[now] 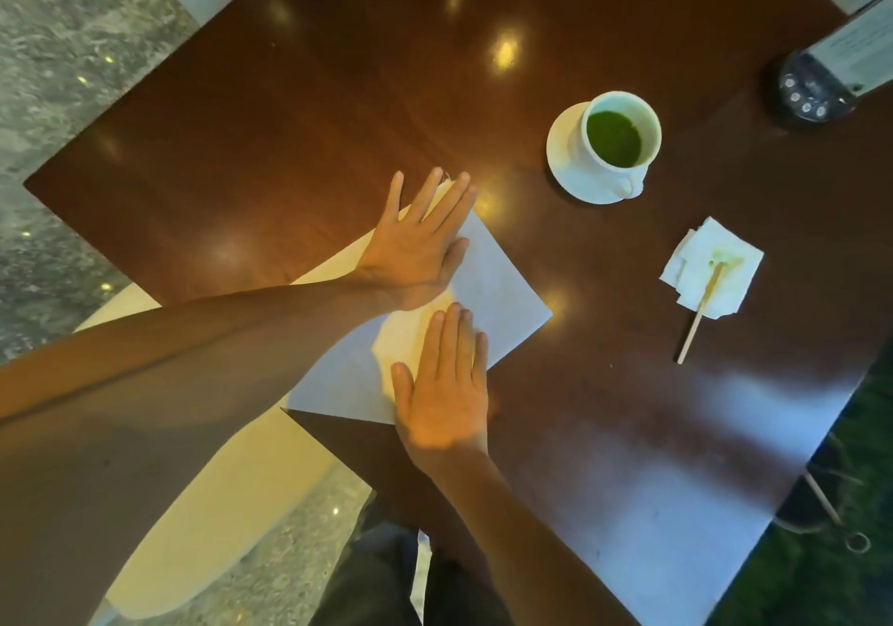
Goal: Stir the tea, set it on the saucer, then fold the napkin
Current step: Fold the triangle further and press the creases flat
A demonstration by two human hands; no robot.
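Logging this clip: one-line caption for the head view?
Both hands press the napkin flat; teacup sits on saucer.

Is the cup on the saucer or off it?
On it: the cup of green tea stands on the white saucer, upright.

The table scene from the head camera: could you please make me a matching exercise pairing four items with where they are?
Things:
1. cup
2. stir stick
3. large napkin
4. small tissue

Places:
A. under both flat hands
B. on the saucer
C. bare table, right of the napkin
D. tip resting on the stained tissue

Pairs: 1-B, 2-D, 3-A, 4-C
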